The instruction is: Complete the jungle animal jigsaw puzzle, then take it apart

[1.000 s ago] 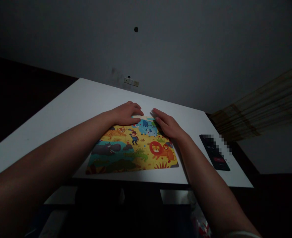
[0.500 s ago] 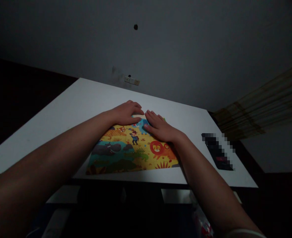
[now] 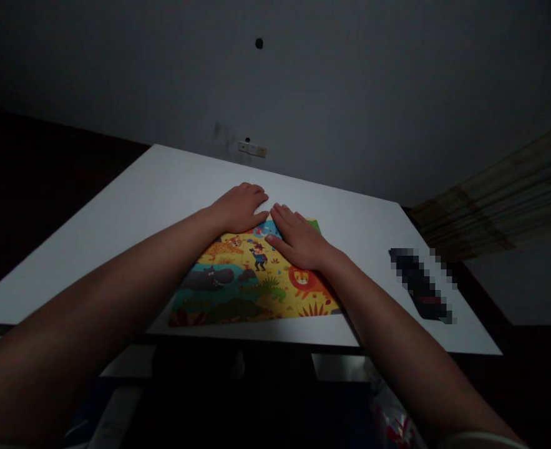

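Observation:
A colourful jigsaw puzzle [image 3: 238, 284] with cartoon animals lies flat near the front edge of the white table. Seam lines run across its picture of a hippo, a lion, a crocodile and a small figure. At its upper left edge rests my left hand [image 3: 241, 209], thumb apart from the fingers, palm down. My right hand [image 3: 298, 240] lies flat on the upper right part, its fingers stretched towards the far edge. Both hands cover part of the picture's top, so the far edge is mostly hidden.
The white table [image 3: 130, 206] reaches to a grey wall with a socket strip [image 3: 252, 149]. On the right of the table lies a dark, pixelated object [image 3: 420, 287]. A striped curtain [image 3: 472, 218] hangs beyond the right side. A plastic bag [image 3: 394, 418] is below the front edge.
The view has shifted slightly. My right hand has slid a little to the left over the puzzle, uncovering its green upper right corner. My left hand stays at the upper left edge.

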A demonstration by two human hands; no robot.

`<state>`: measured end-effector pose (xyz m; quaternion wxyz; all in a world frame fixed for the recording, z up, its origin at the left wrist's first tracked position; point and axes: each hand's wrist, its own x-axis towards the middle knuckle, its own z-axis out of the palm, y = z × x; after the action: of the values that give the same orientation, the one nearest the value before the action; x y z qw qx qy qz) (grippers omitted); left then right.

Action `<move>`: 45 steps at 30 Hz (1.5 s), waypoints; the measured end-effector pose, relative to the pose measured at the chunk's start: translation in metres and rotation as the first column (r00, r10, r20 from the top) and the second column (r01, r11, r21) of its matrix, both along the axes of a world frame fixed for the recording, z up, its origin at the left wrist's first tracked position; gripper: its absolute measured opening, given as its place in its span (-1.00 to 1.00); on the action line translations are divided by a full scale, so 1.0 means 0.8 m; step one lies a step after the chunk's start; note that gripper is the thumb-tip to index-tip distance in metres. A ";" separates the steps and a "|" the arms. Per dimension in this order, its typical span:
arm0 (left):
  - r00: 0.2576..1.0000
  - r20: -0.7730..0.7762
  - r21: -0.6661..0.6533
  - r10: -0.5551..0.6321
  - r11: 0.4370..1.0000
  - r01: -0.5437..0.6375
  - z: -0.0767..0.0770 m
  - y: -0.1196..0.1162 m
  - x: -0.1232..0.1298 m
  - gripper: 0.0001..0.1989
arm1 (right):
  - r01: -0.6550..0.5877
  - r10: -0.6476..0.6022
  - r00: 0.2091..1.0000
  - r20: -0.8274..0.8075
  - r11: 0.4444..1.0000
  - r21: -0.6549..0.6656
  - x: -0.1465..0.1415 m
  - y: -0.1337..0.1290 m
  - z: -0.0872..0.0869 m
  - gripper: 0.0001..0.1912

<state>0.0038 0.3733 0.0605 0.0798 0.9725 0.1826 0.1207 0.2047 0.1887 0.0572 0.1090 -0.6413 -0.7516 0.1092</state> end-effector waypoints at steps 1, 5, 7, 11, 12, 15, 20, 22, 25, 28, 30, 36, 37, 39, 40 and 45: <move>0.999 -0.011 0.021 0.051 0.998 -0.051 0.000 0.002 -0.001 -0.37 | 0.003 -0.003 1.000 0.014 1.000 -0.008 -0.003 0.001 -0.001 0.06; 0.969 -0.043 0.032 0.243 0.970 -0.242 -0.002 0.021 -0.017 -0.31 | 0.032 -0.031 0.999 0.024 0.999 -0.021 -0.004 0.007 -0.002 0.08; 0.927 -0.064 -0.005 0.368 0.929 -0.369 -0.003 0.032 -0.030 -0.28 | 0.055 -0.055 0.998 0.022 0.998 -0.025 -0.004 0.012 -0.002 0.06; 0.822 -0.043 -0.029 0.568 0.821 -0.569 0.001 0.051 -0.062 -0.31 | 0.093 -0.092 0.995 0.034 0.995 -0.025 -0.006 0.024 0.000 -0.01; 0.811 -0.027 -0.049 0.585 0.809 -0.585 0.004 0.055 -0.069 -0.34 | 0.105 -0.104 0.994 0.039 0.994 -0.024 -0.007 0.027 0.001 -0.02; 0.817 -0.015 -0.064 0.577 0.815 -0.576 0.015 0.057 -0.079 -0.35 | 0.144 -0.143 0.989 0.039 0.989 -0.023 -0.009 0.033 0.003 -0.04; 0.905 -0.101 -0.018 0.414 0.909 -0.417 0.026 0.033 -0.071 -0.26 | 0.154 -0.152 0.987 0.045 0.988 -0.031 -0.013 0.035 0.007 -0.03; 0.925 -0.161 -0.016 0.344 0.936 -0.351 0.026 0.017 -0.067 -0.22 | 0.157 -0.155 0.987 0.050 0.987 -0.032 -0.014 0.034 0.009 -0.03; 0.930 -0.234 -0.019 0.284 0.955 -0.296 0.026 -0.009 -0.065 -0.21 | 0.149 -0.148 0.987 0.054 0.989 -0.020 -0.016 0.033 0.011 -0.05; 0.921 -0.280 -0.023 0.269 0.958 -0.287 0.023 -0.039 -0.062 -0.19 | 0.147 -0.147 0.987 0.060 0.989 -0.005 -0.016 0.034 0.011 -0.08; 0.914 -0.298 -0.021 0.275 0.955 -0.295 0.019 -0.063 -0.056 -0.17 | 0.158 -0.157 0.985 0.074 0.987 -0.011 -0.016 0.034 0.011 -0.10; 0.909 -0.297 -0.020 0.291 0.950 -0.311 0.005 -0.144 -0.035 -0.14 | 0.256 -0.246 0.959 0.139 0.965 -0.061 -0.024 0.035 0.016 -0.19; 0.912 -0.294 -0.027 0.285 0.951 -0.306 0.004 -0.158 -0.033 -0.13 | 0.287 -0.276 0.950 0.144 0.956 -0.066 -0.027 0.034 0.018 -0.20; 0.920 -0.285 -0.045 0.269 0.955 -0.294 0.003 -0.183 -0.031 -0.12 | 0.349 -0.338 0.930 0.144 0.935 -0.062 -0.036 0.031 0.025 -0.23; 0.923 -0.280 -0.052 0.263 0.956 -0.288 0.003 -0.195 -0.031 -0.13 | 0.375 -0.365 0.920 0.142 0.926 -0.048 -0.042 0.028 0.030 -0.25; 0.956 -0.195 -0.110 0.220 0.963 -0.244 0.005 -0.231 -0.047 -0.20 | 0.397 -0.407 0.906 0.117 0.913 0.095 -0.071 -0.010 0.059 -0.42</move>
<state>-0.0339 0.1886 0.0645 0.1126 0.9437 0.3099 0.0280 0.1475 0.1807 0.1042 0.1003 -0.7841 -0.6123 0.0153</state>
